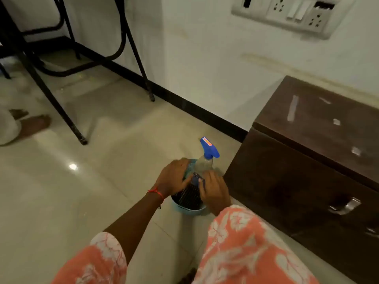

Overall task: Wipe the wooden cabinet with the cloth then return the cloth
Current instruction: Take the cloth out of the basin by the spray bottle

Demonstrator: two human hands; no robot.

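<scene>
A dark checked cloth (188,196) lies bunched in a small light-blue basket (190,211) on the floor. My left hand (174,179) and my right hand (215,191) are both over the basket, fingers closed on the cloth's upper fold between them. A clear spray bottle with a blue trigger head (209,149) stands upright at the far side of the basket. The dark brown wooden cabinet (307,156) stands right of the basket against the wall, with a metal handle (346,206) on its front and pale tape scraps on its top.
Glossy pale floor tiles (102,181) spread to the left. Black metal table legs (61,111) stand at the upper left, with another person's bare feet (30,121) beside them. A white wall with a black skirting (194,109) and a switch panel (291,13) runs behind.
</scene>
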